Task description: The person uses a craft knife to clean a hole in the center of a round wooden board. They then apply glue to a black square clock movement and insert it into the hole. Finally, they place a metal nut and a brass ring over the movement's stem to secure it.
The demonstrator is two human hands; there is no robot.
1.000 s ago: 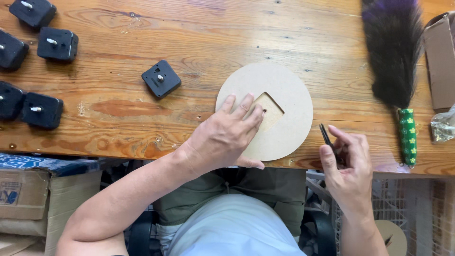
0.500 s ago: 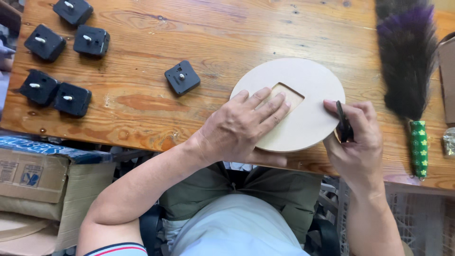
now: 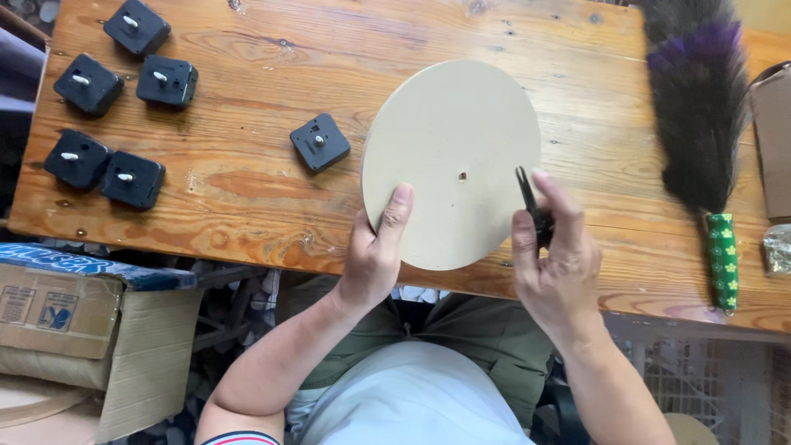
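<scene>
My left hand (image 3: 375, 251) grips the lower left edge of a round beige board disc (image 3: 453, 161), thumb on its face, and holds it tilted up off the wooden table (image 3: 247, 181). The disc's plain side faces me, with a small hole at its middle. My right hand (image 3: 556, 259) pinches a small black pointed tool (image 3: 531, 210) at the disc's right edge. One black square clock movement (image 3: 320, 142) lies on the table just left of the disc.
Several more black clock movements (image 3: 124, 177) lie at the table's left end. A dark and purple feather duster with a green handle (image 3: 700, 124) lies at the right, beside a brown box (image 3: 773, 140). A cardboard box (image 3: 91, 330) stands on the floor at lower left.
The disc was flat on the table with its square recess up; it has been turned over and lifted, plain face toward me. My right hand has come to its right edge with the tool.
</scene>
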